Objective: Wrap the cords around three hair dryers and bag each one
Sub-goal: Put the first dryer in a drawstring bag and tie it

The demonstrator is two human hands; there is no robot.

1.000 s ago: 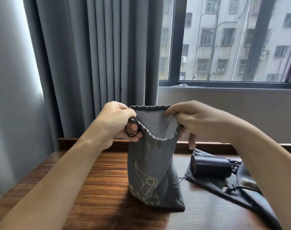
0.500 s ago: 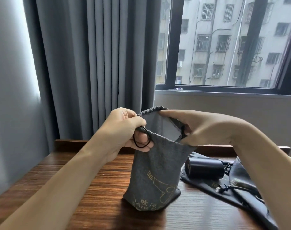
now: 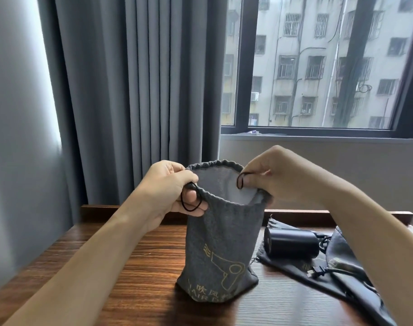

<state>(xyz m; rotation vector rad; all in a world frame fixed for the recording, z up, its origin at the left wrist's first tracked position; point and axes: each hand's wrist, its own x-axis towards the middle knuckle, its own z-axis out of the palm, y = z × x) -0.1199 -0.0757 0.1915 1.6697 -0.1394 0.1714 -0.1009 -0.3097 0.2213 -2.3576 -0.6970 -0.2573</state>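
The left hand (image 3: 167, 187) has its grip closed on the left side of the bag's mouth, fingers curled round a black loop of drawstring (image 3: 192, 203) and the gathered hem beside it. The right hand (image 3: 278, 177) pinches the matching drawstring loop (image 3: 240, 181) on the right side of the mouth, thumb and fingertips pressed together on the cord, with the hem bunched just under that grip. Between the two hands the grey bag (image 3: 220, 245) stands upright on the tabletop (image 3: 139, 274), its mouth pulled wide and its pale lining showing inside. A gold drawing of a hair dryer and some lettering are printed low on its front. What lies inside the bag cannot be made out.

To the right of the bag, a black hair dryer (image 3: 292, 243) lies on its side on a second, flat bag (image 3: 292, 267), its cord (image 3: 323, 241) trailing behind it. Another dark bag (image 3: 339, 250) lies just beyond, partly hidden by the right forearm. Behind the tabletop hang grey curtains (image 3: 134, 90), and a window (image 3: 318, 67) looks out on a building.
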